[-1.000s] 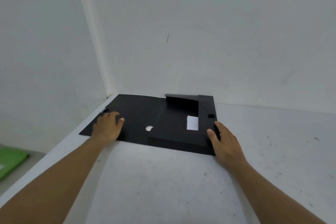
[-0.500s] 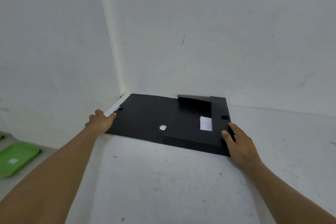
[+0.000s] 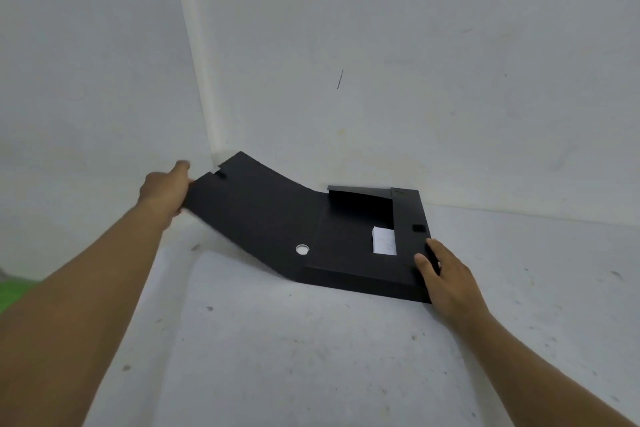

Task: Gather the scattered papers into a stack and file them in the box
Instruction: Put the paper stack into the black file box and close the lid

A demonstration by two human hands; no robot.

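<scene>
A black file box [image 3: 353,270] lies on the white table [image 3: 294,357] in the far corner. Its long cover flap [image 3: 249,208] stretches to the left and curves upward off the table. My left hand [image 3: 164,189] grips the flap's left edge and holds it raised. My right hand [image 3: 446,274] rests with straight fingers against the box's near right corner. A patch of white paper [image 3: 383,241] shows through the gap in the box's inner flaps. A round finger hole [image 3: 302,249] sits in the spine.
White walls meet in a corner [image 3: 214,146] just behind the box. The table's left edge runs under my left forearm. A green tray [image 3: 14,291] lies low at the far left, beyond the table.
My left hand has taken hold of the flap's left edge and lifted it off the table, bending the flap upward. My right hand stays at the box's right corner.
</scene>
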